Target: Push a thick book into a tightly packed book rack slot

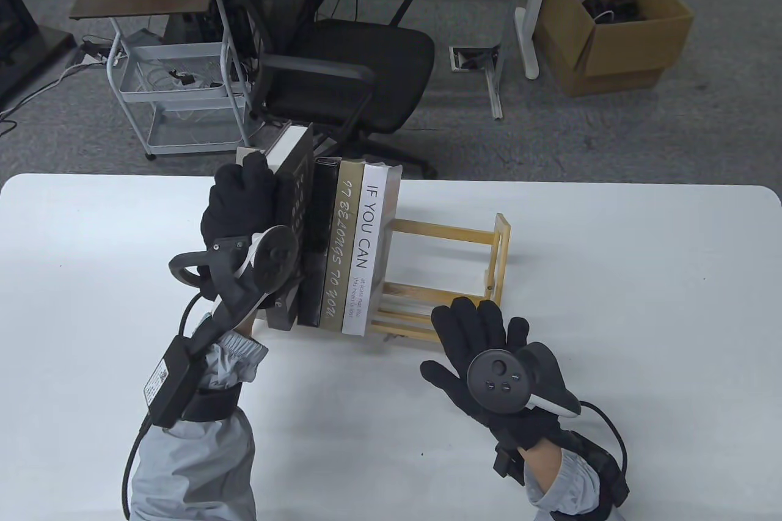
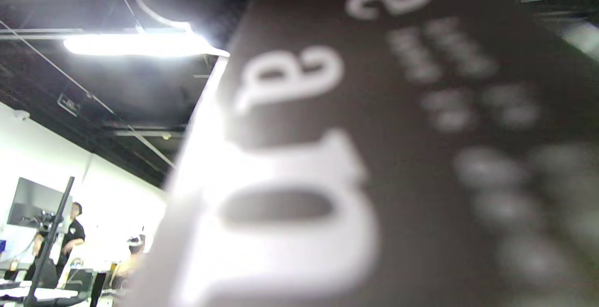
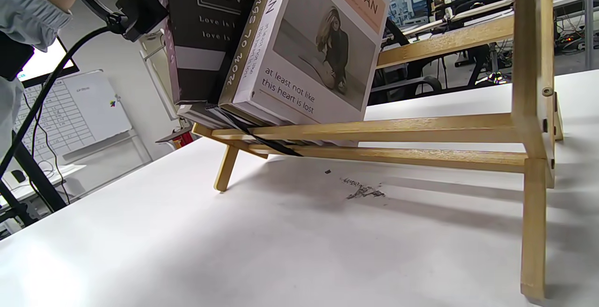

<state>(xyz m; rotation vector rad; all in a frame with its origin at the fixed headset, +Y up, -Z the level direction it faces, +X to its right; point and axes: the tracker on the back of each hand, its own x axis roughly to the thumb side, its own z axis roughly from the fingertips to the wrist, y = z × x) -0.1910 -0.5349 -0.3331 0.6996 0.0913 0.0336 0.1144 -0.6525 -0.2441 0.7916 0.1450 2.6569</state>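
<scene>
on the white table (image 1: 611, 252), a wooden rack (image 1: 452, 258) sits mid-scene, its left half loaded and its right half bare slats. left hand (image 1: 241, 209) grips the thick dark book (image 1: 293, 203) at the left end of the row, fingers curled over its top far edge, palm against the cover. that book stands upright, touching a black book (image 1: 321, 240) on its right; its near bottom corner pokes out past the rack's near rail. next right are a tan-spine book (image 1: 345, 252) and a white book (image 1: 374, 240) marked "if you can". all four are packed spine to spine and lean slightly.

right hand (image 1: 489, 356) lies flat on the table, palm down, fingers spread, holding nothing, fingertips just near of the rack's near rail; can't tell if they touch it.

left wrist view: blurred dark cover with white lettering (image 2: 374, 157) fills the frame, very close to the camera.

right wrist view: the rack (image 3: 421, 129) seen from low on the table, books (image 3: 299, 63) tilted on the slats, a small dark scuff (image 3: 362, 190) on the table just near of it.
</scene>
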